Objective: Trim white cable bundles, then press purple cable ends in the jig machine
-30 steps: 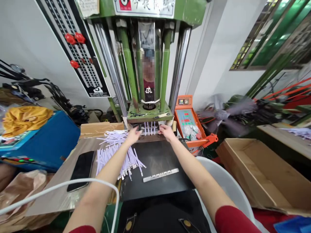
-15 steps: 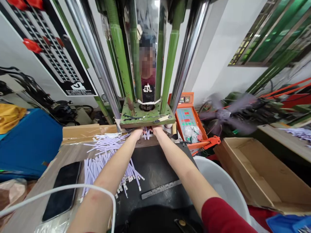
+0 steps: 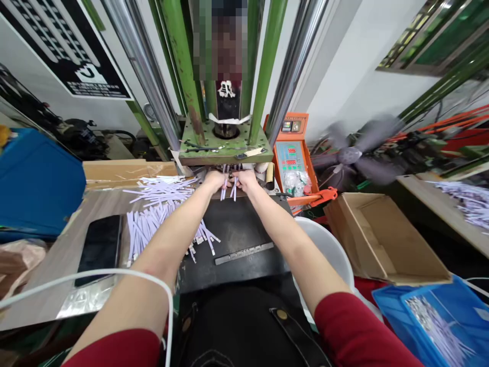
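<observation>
Green press platen (image 3: pixel 225 148) overhead; left hand (image 3: pixel 215 179), right hand (image 3: pixel 245 179) touching white strips (image 3: pixel 234 189) below, grip unclear.

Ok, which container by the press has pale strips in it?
The blue plastic crate at lower right: strips lie inside, none visible in the white tub or cardboard box.
</observation>
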Action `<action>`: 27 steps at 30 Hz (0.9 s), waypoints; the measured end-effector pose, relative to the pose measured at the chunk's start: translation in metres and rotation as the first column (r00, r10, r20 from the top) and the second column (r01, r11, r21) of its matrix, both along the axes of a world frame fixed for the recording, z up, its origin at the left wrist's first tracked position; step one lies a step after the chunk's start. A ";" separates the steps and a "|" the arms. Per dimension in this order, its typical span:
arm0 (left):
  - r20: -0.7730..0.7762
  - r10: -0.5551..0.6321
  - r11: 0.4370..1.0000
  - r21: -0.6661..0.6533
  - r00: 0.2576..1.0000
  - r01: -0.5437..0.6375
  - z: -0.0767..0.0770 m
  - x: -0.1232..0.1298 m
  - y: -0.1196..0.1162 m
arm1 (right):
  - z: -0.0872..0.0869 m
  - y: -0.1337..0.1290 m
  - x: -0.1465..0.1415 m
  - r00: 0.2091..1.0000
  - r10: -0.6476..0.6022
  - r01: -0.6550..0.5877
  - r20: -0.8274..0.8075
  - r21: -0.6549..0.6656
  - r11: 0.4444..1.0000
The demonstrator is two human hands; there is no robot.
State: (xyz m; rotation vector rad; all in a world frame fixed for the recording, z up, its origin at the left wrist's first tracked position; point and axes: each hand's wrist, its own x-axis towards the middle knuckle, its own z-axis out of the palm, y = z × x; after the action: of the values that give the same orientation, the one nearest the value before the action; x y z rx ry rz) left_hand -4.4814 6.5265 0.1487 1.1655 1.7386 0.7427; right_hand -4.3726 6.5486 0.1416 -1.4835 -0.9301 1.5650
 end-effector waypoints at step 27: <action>-0.712 -0.378 0.868 -0.049 0.592 0.495 0.023 -0.050 -0.045 | 0.014 0.009 0.078 0.957 0.096 -0.047 -0.272 0.183 0.982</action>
State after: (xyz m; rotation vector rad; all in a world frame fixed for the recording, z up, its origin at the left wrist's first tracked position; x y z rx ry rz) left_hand -4.5315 6.4810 0.1717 2.1016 1.8603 0.0941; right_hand -4.2943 6.5578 0.1554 -1.0831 -0.9356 1.6488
